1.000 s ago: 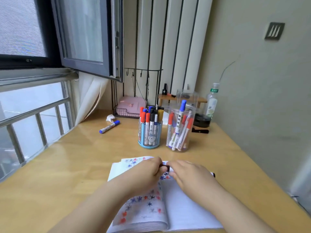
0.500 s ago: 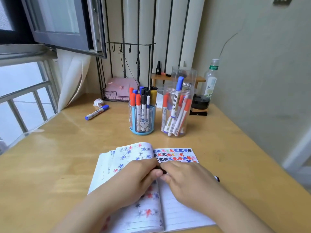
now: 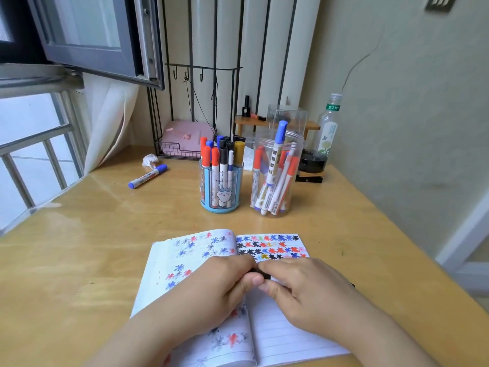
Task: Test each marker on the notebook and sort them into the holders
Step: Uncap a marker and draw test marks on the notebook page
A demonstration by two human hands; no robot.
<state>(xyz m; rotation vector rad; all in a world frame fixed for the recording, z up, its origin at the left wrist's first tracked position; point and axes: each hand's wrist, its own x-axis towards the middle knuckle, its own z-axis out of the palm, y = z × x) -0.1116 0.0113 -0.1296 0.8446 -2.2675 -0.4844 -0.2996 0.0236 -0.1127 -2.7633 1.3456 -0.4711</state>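
both holders were well stocked: the blue holder (image 3: 221, 186) at 12 o'clock, the clear jar (image 3: 275, 176) at 1. over the notebook (image 3: 280, 337), the left hand (image 3: 211, 295) and right hand (image 3: 309, 295) pinched a black marker (image 3: 262, 273); a blue marker (image 3: 148, 176) at 10 lay seemingly unsorted.

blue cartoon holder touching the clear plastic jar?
Apart. The head view shows bare desk between the blue cartoon holder and the clear plastic jar.
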